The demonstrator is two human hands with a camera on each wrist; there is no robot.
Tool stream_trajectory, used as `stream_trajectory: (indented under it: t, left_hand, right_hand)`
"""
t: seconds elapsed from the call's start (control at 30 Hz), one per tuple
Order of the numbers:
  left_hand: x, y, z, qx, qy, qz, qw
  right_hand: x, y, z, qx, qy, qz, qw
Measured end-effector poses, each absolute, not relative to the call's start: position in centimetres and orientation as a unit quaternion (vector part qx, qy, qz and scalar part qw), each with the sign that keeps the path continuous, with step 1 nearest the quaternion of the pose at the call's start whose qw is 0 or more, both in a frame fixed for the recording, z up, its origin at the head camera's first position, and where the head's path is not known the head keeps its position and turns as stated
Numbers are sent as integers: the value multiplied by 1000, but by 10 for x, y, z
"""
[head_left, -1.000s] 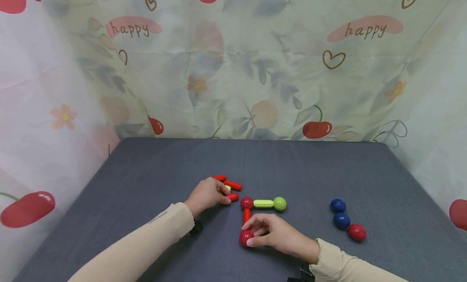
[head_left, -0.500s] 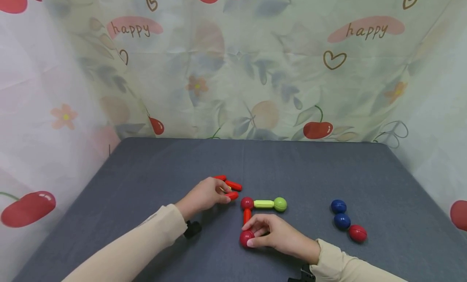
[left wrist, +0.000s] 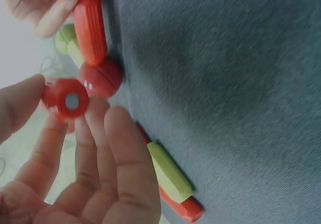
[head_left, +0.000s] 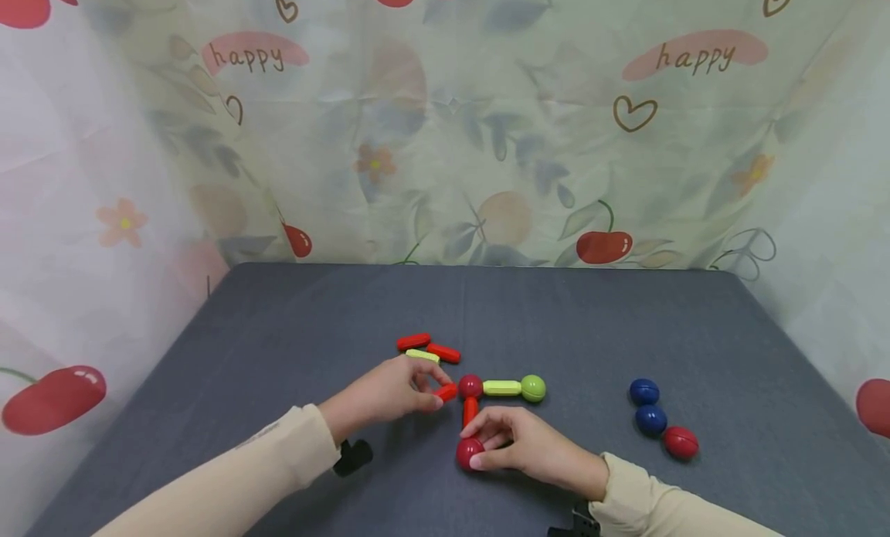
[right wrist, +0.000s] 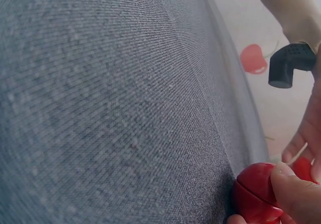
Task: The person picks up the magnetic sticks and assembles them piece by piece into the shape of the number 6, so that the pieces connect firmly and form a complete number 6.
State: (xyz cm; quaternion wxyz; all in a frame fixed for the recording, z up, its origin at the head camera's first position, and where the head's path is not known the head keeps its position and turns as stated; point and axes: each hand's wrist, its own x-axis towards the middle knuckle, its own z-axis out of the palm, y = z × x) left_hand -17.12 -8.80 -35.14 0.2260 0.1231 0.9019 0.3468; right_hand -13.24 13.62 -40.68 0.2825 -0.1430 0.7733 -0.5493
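My left hand pinches a red magnetic rod between thumb and fingers. A round silver spot shows on the near end of this rod in the left wrist view. Its far end is close to the upper red ball; whether they touch I cannot tell. From that ball a light green rod runs right to a green ball. Another red rod leads down to the lower red ball, which my right hand pinches on the table. My right fingers partly cover this ball.
Beyond my left hand lie two loose red rods and a light green rod. Two blue balls and a red ball sit to the right on the grey table. A patterned curtain stands behind.
My left hand has drawn a red rod away from the loose group, toward me and up beside the upper red ball. The light green loose rod is now uncovered. My right hand stays put.
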Motion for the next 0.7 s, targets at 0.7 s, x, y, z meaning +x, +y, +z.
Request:
stream_trajectory:
  t: [0.7]
  left_hand:
    - [-140,-80,-359,80,873,353,328]
  right_hand:
    - [-132,137,-404,-145,772,-548,286]
